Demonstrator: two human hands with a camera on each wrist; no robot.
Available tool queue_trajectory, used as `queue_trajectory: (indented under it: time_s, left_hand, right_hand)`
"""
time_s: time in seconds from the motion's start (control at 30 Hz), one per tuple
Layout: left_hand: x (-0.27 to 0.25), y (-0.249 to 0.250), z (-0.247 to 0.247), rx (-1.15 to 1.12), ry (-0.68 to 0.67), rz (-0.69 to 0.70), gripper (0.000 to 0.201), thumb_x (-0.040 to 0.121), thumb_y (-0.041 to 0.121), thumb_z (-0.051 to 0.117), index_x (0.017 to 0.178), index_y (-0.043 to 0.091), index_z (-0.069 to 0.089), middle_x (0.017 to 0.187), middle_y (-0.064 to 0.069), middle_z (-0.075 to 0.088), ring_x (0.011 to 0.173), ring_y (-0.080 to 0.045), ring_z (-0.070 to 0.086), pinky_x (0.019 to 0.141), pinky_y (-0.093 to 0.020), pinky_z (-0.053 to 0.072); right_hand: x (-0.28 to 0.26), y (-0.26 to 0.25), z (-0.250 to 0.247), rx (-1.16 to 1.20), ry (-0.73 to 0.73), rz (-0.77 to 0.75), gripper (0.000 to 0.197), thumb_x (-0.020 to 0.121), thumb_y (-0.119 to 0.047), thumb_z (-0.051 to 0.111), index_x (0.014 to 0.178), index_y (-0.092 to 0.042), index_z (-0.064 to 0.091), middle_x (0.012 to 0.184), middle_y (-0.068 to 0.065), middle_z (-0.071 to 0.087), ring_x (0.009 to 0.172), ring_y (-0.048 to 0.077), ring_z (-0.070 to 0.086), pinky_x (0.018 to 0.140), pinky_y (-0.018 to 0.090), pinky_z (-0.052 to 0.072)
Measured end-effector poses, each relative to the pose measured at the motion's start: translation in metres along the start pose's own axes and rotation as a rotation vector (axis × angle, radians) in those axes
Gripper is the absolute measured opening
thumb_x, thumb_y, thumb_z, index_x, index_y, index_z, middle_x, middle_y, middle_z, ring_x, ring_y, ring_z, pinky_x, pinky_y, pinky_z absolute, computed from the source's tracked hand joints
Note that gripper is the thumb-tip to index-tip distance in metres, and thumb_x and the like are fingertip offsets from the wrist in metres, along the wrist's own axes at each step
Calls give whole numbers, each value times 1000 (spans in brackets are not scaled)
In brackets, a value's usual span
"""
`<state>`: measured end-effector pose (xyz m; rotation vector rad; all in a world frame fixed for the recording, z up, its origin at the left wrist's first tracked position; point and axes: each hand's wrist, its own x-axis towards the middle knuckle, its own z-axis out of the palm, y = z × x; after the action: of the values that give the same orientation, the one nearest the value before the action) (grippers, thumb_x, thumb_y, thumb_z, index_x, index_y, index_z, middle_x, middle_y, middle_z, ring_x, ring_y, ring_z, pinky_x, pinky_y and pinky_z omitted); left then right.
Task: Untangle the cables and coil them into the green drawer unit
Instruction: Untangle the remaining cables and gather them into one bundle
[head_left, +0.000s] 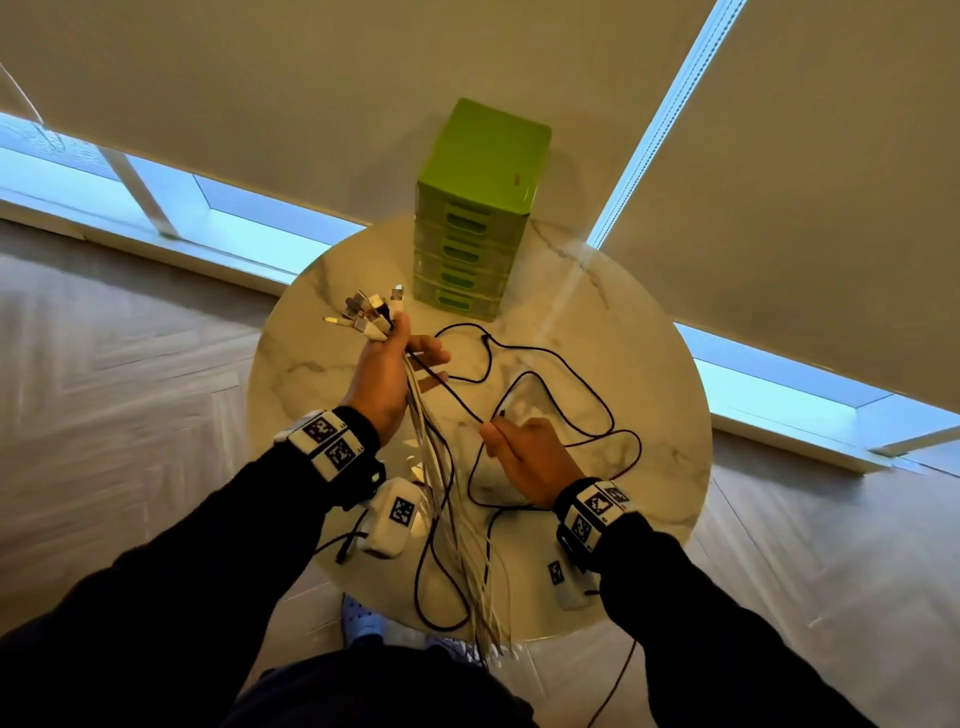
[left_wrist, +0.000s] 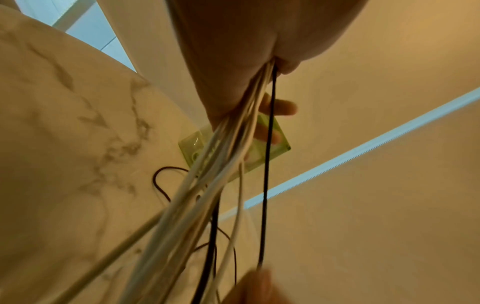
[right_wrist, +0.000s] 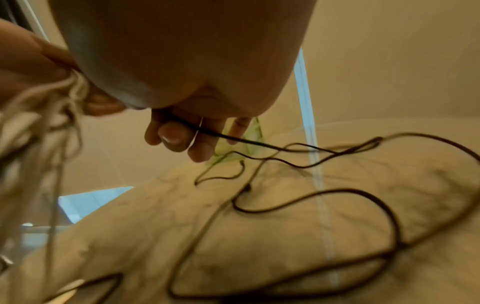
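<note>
My right hand (head_left: 524, 457) pinches black cable (head_left: 582, 395), separating | left hand (head_left: 384, 374) grips bundle (head_left: 441, 467), anchoring | drawers (head_left: 478, 208) beyond.

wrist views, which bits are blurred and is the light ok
Left wrist view: warm, dim cast; the white cables smear with motion blur low down, and the right hand at the bottom edge is a soft blob. Right wrist view: the same yellow tint; the white cables at the left edge are badly blurred, while the black cable on the table is only slightly soft.
</note>
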<state>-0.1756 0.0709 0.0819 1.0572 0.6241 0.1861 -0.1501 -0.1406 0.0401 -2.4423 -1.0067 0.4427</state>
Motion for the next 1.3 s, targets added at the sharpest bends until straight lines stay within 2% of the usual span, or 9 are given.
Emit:
queue_trajectory:
  time_s: [0.1, 0.23, 0.33, 0.5, 0.63, 0.97, 1.13, 1.2, 1.3]
  left_hand:
    - [0, 23, -5, -117, -28, 50, 41, 108, 39, 37, 83, 11, 52, 66, 0, 52, 55, -19, 61, 63, -42, 60]
    - [2, 50, -8, -92, -27, 124, 39, 108, 37, 39, 75, 18, 44, 62, 6, 46, 43, -8, 29, 43, -23, 28]
    - [-2, 52, -3, -8, -79, 164, 34, 109, 34, 40, 78, 20, 44, 62, 6, 47, 46, -8, 28, 45, -24, 27]
    - [-19, 21, 18, 268, -118, 102, 42, 107, 40, 42, 74, 18, 53, 66, 1, 54, 52, -10, 37, 54, -29, 29]
    - [-23, 2, 31, 345, -51, 35, 50, 105, 50, 41, 85, 11, 65, 72, 1, 61, 56, -11, 41, 54, -28, 33]
    - [-22, 18, 44, -63, 21, 9, 39, 107, 39, 43, 77, 16, 52, 63, 5, 60, 58, -15, 60, 59, -29, 50]
    - [-13, 52, 27, -225, 9, 39, 32, 106, 40, 45, 79, 22, 47, 67, 8, 49, 40, -4, 39, 39, -18, 32]
    - [-9, 65, 19, -230, -50, 76, 32, 107, 39, 44, 79, 23, 46, 58, 10, 42, 38, -3, 30, 39, -17, 25]
    - [-10, 71, 13, -147, -135, 99, 34, 107, 37, 43, 77, 23, 47, 52, 8, 36, 37, -5, 27, 43, -21, 20]
  right_hand:
    - [-14, 25, 10, -6, -111, 88, 40, 105, -48, 21, 85, -26, 47, 61, -12, 45, 57, 6, 43, 94, 40, 35]
    - [-26, 59, 10, -155, -288, 252, 27, 109, -35, 27, 102, -23, 51, 75, -3, 56, 63, 15, 52, 89, 40, 41]
    - [-11, 68, -3, -58, -121, 395, 35, 107, -43, 30, 100, -19, 54, 89, 15, 64, 83, 38, 61, 72, 40, 45]
    - [26, 20, -40, 173, 273, 286, 34, 107, -44, 35, 85, -23, 50, 74, -2, 57, 71, 24, 52, 67, 37, 39]
    - [34, -29, -47, 239, 298, 121, 38, 106, -47, 32, 86, -21, 51, 69, -2, 56, 65, 21, 53, 65, 42, 42]
    - [2, -43, -31, 517, -5, 53, 51, 106, -51, 29, 81, -14, 53, 62, -8, 49, 58, 11, 45, 63, 29, 40]
    - [-23, -1, -9, 368, -283, 126, 48, 108, -48, 29, 69, -28, 49, 64, -10, 47, 56, 4, 40, 72, 28, 37]
    - [-26, 20, -8, 170, -375, 127, 35, 109, -38, 32, 93, -43, 62, 88, -13, 65, 78, 1, 58, 87, 33, 41]
    - [-10, 43, -20, -77, -324, 237, 43, 108, -42, 27, 141, -31, 54, 139, 4, 60, 124, 28, 57, 104, 38, 43]
